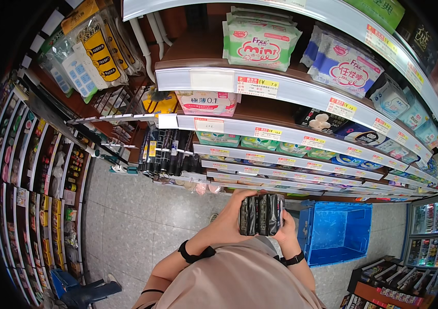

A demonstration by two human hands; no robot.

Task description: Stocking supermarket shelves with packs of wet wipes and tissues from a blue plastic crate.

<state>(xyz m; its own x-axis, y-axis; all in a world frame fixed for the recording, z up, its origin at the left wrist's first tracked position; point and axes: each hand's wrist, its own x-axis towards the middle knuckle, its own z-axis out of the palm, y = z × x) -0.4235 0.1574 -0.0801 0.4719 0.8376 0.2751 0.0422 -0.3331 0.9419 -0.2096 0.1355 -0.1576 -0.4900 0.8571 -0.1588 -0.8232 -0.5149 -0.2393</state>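
Note:
Two black plastic-wrapped packs (261, 214) are held side by side at waist height in front of my body. My left hand (231, 216) grips them from the left, and my right hand (287, 228) holds them from the right. Black straps circle both wrists. Ahead stand shelves carrying a green sanitary pad pack (261, 44), purple pad packs (344, 61), a pink and white pack (208, 103) and a black pack with a cotton picture (319, 120). What the fingers do beneath the held packs is partly hidden.
A blue plastic crate (338, 206) stands on the floor to the right. Packaged power strips (83, 71) hang at upper left. Another shelf unit (29, 185) runs down the left, with a person's legs (95, 294) at lower left. A low display rack (392, 282) and drinks coolers (435, 235) are at right.

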